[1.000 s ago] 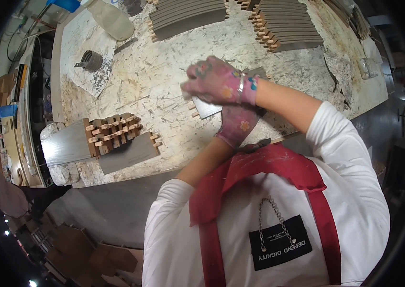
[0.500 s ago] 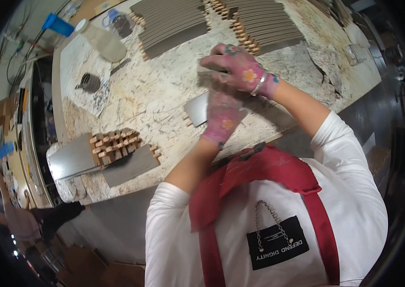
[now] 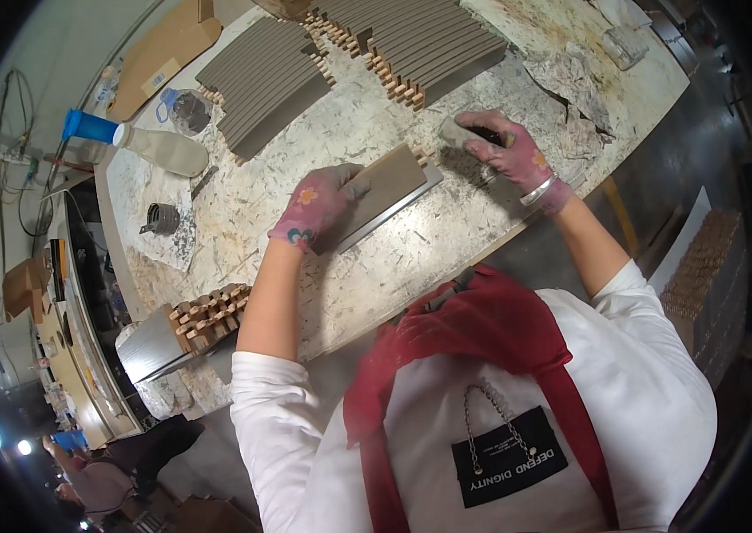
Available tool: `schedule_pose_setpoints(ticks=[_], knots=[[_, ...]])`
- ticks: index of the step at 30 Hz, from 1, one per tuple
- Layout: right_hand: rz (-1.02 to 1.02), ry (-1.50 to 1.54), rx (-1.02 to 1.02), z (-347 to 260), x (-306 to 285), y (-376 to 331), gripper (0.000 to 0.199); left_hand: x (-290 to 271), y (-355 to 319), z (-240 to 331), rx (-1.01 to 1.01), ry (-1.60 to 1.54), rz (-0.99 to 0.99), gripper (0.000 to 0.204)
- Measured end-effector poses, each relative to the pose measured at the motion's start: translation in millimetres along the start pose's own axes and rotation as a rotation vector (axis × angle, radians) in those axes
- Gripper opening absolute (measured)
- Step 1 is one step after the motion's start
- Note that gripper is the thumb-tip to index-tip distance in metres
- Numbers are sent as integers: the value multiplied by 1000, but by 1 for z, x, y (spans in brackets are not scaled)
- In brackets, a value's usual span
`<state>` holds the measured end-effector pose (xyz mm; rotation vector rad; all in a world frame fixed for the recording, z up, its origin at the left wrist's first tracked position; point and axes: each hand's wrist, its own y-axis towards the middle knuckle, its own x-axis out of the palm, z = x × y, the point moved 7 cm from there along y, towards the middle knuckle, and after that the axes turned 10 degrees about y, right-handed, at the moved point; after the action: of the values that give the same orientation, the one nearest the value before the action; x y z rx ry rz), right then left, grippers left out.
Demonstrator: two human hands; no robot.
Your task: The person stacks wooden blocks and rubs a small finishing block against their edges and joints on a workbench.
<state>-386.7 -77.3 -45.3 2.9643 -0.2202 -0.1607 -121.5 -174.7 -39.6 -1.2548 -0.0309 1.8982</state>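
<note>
R hand (image 3: 513,158) moved off, gripping pale pad (image 3: 456,133), L hand (image 3: 317,201) clasping brn pegged board (image 3: 385,185)

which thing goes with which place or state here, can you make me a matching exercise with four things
Things
1. left hand
2. right hand
3. dark coil
4. red apron

Places and states
A. lying on a pale sheet toward the table's left side
B. worn over a white top
C. touching a flat grey-brown board
D. apart from the board, holding a pale object

Right pairs: 1-C, 2-D, 3-A, 4-B
</note>
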Motion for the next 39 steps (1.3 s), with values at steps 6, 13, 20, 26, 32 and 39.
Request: schedule_pose_setpoints(ticks=[6, 13, 20, 26, 32, 39], knots=[[80, 98, 67, 9, 0, -5, 40, 7, -10, 6, 142, 312, 290, 55], [22, 176, 90, 29, 20, 9, 38, 49, -27, 12, 153, 366, 619, 75], [22, 131, 32, 8, 51, 38, 33, 34, -106, 28, 220, 382, 749, 73], [-114, 197, 58, 23, 81, 51, 49, 47, -259, -50, -326, 470, 680, 71], [-239, 178, 96, 11, 114, 45, 42, 50, -297, -106, -448, 585, 574, 77], [-24, 64, 170, 33, 33, 22, 40, 59, -230, -36, -48, 338, 845, 30]])
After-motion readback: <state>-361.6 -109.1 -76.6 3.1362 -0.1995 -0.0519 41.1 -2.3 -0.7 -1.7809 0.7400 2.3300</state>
